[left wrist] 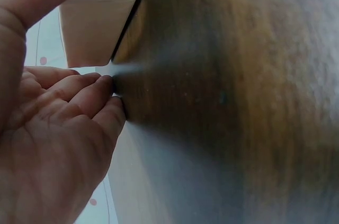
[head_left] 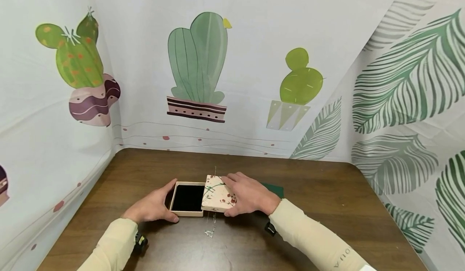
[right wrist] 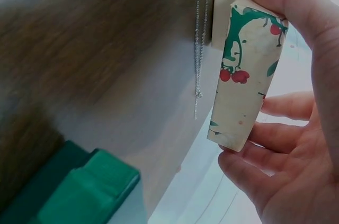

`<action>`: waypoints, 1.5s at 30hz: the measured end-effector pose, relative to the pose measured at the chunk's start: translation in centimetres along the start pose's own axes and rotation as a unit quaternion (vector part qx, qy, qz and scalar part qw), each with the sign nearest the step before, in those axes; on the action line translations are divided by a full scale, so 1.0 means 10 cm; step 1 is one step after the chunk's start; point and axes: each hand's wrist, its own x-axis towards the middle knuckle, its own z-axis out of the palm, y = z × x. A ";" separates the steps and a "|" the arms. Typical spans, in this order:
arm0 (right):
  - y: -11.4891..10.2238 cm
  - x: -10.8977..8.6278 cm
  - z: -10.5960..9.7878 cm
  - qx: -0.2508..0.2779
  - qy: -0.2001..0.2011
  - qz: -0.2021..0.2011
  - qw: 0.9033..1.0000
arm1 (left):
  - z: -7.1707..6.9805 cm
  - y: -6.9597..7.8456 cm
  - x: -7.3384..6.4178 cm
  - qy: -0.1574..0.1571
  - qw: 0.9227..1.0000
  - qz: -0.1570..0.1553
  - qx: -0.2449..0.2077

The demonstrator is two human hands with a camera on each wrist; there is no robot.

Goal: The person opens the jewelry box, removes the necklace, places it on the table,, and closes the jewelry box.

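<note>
On the table sits the bottom of a cream jewelry box (head_left: pixel 174 200), its inside lined in black. My left hand (head_left: pixel 154 204) holds it at the left end, thumb by the near corner and fingers at the far side. My right hand (head_left: pixel 250 194) grips the box's lid (head_left: pixel 218 196), cream with red blossoms and green stems, between thumb and fingers. The lid is raised and overlaps the bottom's right edge in the head view. A thin silver chain necklace (right wrist: pixel 198 49) lies beside the box, its middle hidden by the lid in the head view.
A green box (head_left: pixel 275 190) is partly hidden behind my right hand; in the right wrist view its green corner (right wrist: pixel 90 187) shows. The brown wooden table (head_left: pixel 308 174) meets a hanging white cloth (head_left: pixel 254 32) printed with cacti and leaves along its far edge.
</note>
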 end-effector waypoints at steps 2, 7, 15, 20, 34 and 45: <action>-0.02 0.02 -0.01 -0.001 0.000 -0.002 1.000 | 0.00 0.00 0.00 0.001 1.000 0.002 0.003; -0.06 0.06 -0.01 -0.004 -0.003 -0.004 1.000 | 0.00 0.01 -0.01 0.001 1.000 0.004 -0.004; -0.12 0.14 -0.01 -0.010 -0.005 -0.009 1.000 | -0.02 0.01 0.00 -0.004 1.000 -0.001 -0.007; -0.16 0.20 0.04 -0.012 -0.002 -0.016 1.000 | -0.01 0.00 0.00 -0.004 1.000 0.007 -0.011; -0.27 0.34 0.06 -0.020 0.014 -0.031 0.999 | -0.03 0.01 -0.01 -0.007 1.000 0.011 -0.018; -0.34 0.46 0.11 -0.019 0.027 -0.045 0.998 | -0.03 -0.01 0.01 -0.013 0.999 0.010 -0.037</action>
